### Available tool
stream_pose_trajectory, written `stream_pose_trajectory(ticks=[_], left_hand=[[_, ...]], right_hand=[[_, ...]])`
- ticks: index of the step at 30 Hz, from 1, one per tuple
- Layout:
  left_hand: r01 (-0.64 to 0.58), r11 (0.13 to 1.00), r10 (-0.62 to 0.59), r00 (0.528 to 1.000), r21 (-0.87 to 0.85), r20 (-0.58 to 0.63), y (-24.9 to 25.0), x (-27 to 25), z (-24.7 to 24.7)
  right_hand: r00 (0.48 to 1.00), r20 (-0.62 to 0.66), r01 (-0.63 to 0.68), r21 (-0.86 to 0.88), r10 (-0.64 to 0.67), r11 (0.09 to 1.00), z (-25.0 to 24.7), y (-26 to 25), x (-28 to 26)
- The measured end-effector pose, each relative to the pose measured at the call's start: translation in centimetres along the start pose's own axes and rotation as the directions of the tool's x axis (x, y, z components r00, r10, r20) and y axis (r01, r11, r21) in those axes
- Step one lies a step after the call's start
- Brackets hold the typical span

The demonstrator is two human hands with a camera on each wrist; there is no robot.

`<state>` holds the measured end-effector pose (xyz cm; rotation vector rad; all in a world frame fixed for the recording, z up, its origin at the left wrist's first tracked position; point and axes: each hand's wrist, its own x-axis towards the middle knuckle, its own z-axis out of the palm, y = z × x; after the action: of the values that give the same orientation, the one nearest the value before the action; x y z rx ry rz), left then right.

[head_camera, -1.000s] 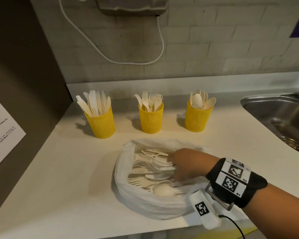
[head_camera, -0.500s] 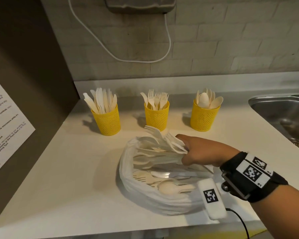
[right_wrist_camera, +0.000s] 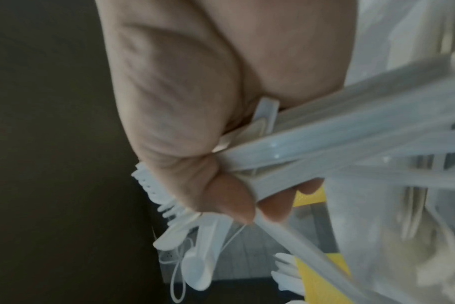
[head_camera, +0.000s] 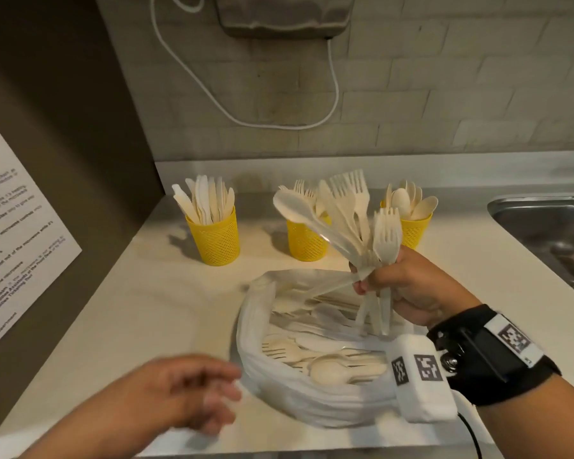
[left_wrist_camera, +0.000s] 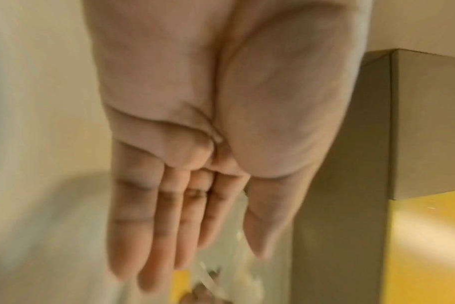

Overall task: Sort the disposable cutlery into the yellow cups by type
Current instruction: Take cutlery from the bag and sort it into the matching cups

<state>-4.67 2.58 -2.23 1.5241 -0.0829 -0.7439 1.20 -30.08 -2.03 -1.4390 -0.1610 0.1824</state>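
My right hand (head_camera: 375, 279) grips a mixed bunch of cutlery (head_camera: 348, 220) by the handles, forks and a spoon fanned upward above the white plastic bag (head_camera: 279, 389). The right wrist view shows thumb and fingers curled round the handles of that bunch of cutlery (right_wrist_camera: 325, 152). More loose cutlery (head_camera: 328, 369) lies in the bag. Three yellow cups stand at the back: knives (head_camera: 214, 236) on the left, forks (head_camera: 304, 243) in the middle, spoons (head_camera: 415, 231) on the right. My left hand (head_camera: 212, 389), blurred and holding nothing, hovers by the bag's left edge; its fingers (left_wrist_camera: 153, 236) are straight.
A steel sink (head_camera: 550, 233) is set into the counter at the right. A brown cabinet side with a printed notice (head_camera: 10, 233) walls off the left. A wall-mounted unit (head_camera: 284, 14) with a white cable hangs above the cups.
My right hand closed on a bunch of cutlery in the bag and lifted it upright above the bag. My left hand has come into view at the lower left.
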Motion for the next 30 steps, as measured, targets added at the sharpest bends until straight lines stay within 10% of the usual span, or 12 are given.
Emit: stream_pose_trajectory(ticks=[6,12,19,30], left_hand=[[0.040,0.962,-0.025,0.998,-0.268,0.058,3.0,8.1,6.1],[-0.267,0.727,0.167,0.962,-0.633,-0.214,4.7,12.9,7.8],[-0.516,0.769,0.409,0.851,-0.378,-0.330,6.1,14.9,11.0],[-0.487,0.864,0.449,0.860,-0.129,-0.244,3.7,16.1,11.6]], right_hand=[[0.997,-0.069,0.049,0.295,-0.030,0.954,1.1,0.6,0.7],[1.000,-0.005,0.031,0.173,-0.030,0.984,2.0,2.1,0.4],[0.997,-0.042,0.063,-0.074,-0.067,0.995,3.3,3.0,1.2],[0.956,-0.134,0.208,-0.315,-0.260,0.926,4.1,4.6,1.1]])
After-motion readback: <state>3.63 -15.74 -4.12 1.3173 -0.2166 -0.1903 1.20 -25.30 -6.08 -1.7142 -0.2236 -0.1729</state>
